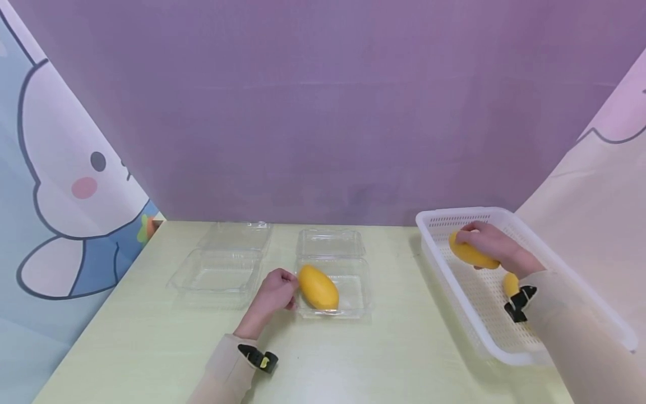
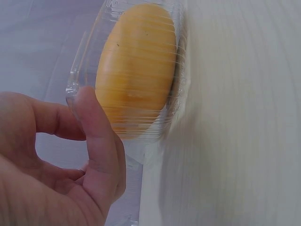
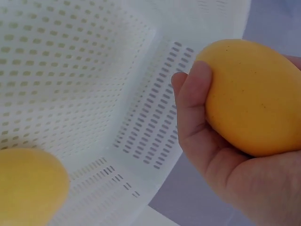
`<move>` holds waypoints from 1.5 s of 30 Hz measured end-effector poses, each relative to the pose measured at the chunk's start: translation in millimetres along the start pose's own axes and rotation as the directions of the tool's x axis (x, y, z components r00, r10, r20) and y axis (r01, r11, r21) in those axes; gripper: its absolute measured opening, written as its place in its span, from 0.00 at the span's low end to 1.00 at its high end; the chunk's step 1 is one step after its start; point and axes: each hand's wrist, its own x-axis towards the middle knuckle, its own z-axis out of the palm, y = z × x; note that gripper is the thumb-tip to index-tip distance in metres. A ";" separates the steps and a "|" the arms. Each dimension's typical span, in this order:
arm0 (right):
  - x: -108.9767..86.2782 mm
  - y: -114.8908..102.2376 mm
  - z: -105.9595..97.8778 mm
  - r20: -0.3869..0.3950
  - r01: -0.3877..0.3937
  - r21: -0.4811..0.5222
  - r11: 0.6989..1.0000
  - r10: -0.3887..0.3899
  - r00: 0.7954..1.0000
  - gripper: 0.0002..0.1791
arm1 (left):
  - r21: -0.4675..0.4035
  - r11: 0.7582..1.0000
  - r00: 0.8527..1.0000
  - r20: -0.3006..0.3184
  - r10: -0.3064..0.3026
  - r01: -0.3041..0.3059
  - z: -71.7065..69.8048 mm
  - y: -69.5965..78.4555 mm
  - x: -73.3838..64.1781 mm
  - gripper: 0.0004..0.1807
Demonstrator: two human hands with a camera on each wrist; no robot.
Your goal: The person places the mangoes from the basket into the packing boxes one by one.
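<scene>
My left hand (image 1: 276,290) pinches the left rim of a clear plastic clamshell box (image 1: 354,285), thumb and forefinger meeting at its edge. One yellow mango (image 1: 318,288) lies in the box's left half, its lid folded back. At the right, my right hand (image 1: 485,240) grips a second mango (image 1: 468,252) above a white perforated basket (image 1: 476,292). In the right wrist view the fingers wrap round the underside of that mango (image 3: 256,96). Another mango (image 3: 28,188) rests in the basket, partly hidden by my wrist in the head view.
A second clear clamshell box (image 1: 217,278) stands with its lid back, left of the first, with nothing in it. The pale wooden table (image 1: 398,348) meets a purple backdrop (image 1: 323,112) at its far edge. Printed cloth (image 1: 75,140) hangs on the left.
</scene>
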 end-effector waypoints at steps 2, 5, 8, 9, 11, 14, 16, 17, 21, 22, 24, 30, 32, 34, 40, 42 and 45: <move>-1.6 -2.3 -0.3 0.002 0.006 0.001 1.000 -0.006 1.000 0.30 | -0.001 1.000 1.000 0.000 -0.002 0.002 -0.4 0.4 0.1 0.08; -4.7 -7.0 -0.8 -0.002 0.025 0.001 1.000 -0.025 1.000 0.32 | 0.004 1.000 1.000 -0.001 -0.002 0.002 -0.7 0.4 0.7 0.08; -7.8 -13.2 -0.2 -0.010 0.043 0.002 0.999 -0.042 0.999 0.31 | 0.006 1.000 1.000 -0.003 -0.012 0.012 -0.5 0.6 1.4 0.08; -8.6 -15.5 0.2 -0.014 0.047 0.003 0.999 -0.047 0.999 0.31 | 0.007 1.000 1.000 -0.004 -0.013 0.013 -0.4 0.4 1.7 0.08; -10.2 -20.3 1.2 -0.020 0.055 0.006 0.998 -0.054 0.998 0.31 | 0.008 1.000 1.000 -0.005 -0.019 0.019 -0.5 0.3 2.1 0.08; -12.5 -26.8 2.0 -0.024 0.062 0.008 0.998 -0.062 0.998 0.31 | 0.010 1.000 1.000 -0.005 -0.019 0.019 -0.6 -0.1 2.1 0.08; -14.1 -30.9 2.3 -0.023 0.063 0.006 0.998 -0.063 0.998 0.32 | 0.008 1.000 1.000 -0.004 -0.019 0.019 -0.6 0.0 1.8 0.08; -14.8 -32.7 2.3 -0.021 0.065 0.005 0.998 -0.065 0.998 0.32 | 0.008 1.000 1.000 -0.004 -0.018 0.018 -0.6 -0.1 1.7 0.08; -16.7 -39.3 2.4 -0.018 0.074 0.012 0.997 -0.074 0.997 0.32 | 0.004 1.000 1.000 -0.004 -0.012 0.012 -0.8 0.1 0.8 0.08; -17.0 -40.6 2.4 -0.020 0.078 0.019 0.997 -0.077 0.997 0.32 | 0.002 1.000 1.000 -0.003 -0.009 0.009 -0.9 0.3 0.4 0.08; -17.5 -43.2 2.7 -0.024 0.084 0.038 0.996 -0.083 0.996 0.31 | 0.000 1.000 1.000 -0.001 -0.006 0.006 -0.7 0.3 0.1 0.08; -20.1 -52.8 4.7 -0.051 0.097 0.091 0.991 -0.093 0.994 0.32 | 0.000 1.000 1.000 0.001 -0.014 0.014 -0.9 0.6 -0.1 0.08; -22.1 -58.2 5.5 -0.063 0.107 0.102 0.989 -0.101 0.993 0.32 | 0.003 1.000 1.000 -0.001 -0.015 0.015 -1.3 0.8 -0.3 0.08; -24.4 -64.5 6.5 -0.073 0.120 0.113 0.986 -0.112 0.991 0.32 | 0.004 1.000 1.000 -0.003 -0.011 0.011 -1.6 1.5 -0.9 0.09; -30.7 -81.0 10.6 -0.090 0.157 0.150 0.976 -0.145 0.985 0.30 | -0.009 1.000 1.000 -0.004 -0.008 0.008 -2.3 2.3 -2.8 0.08; -32.0 -84.6 12.4 -0.093 0.165 0.159 0.973 -0.152 0.984 0.30 | -0.010 1.000 1.000 -0.004 -0.012 0.012 -2.7 2.5 -3.0 0.08; -33.9 -88.8 15.0 -0.099 0.169 0.162 0.972 -0.154 0.983 0.29 | -0.001 1.000 1.000 -0.006 -0.011 0.011 -3.2 2.5 -2.8 0.09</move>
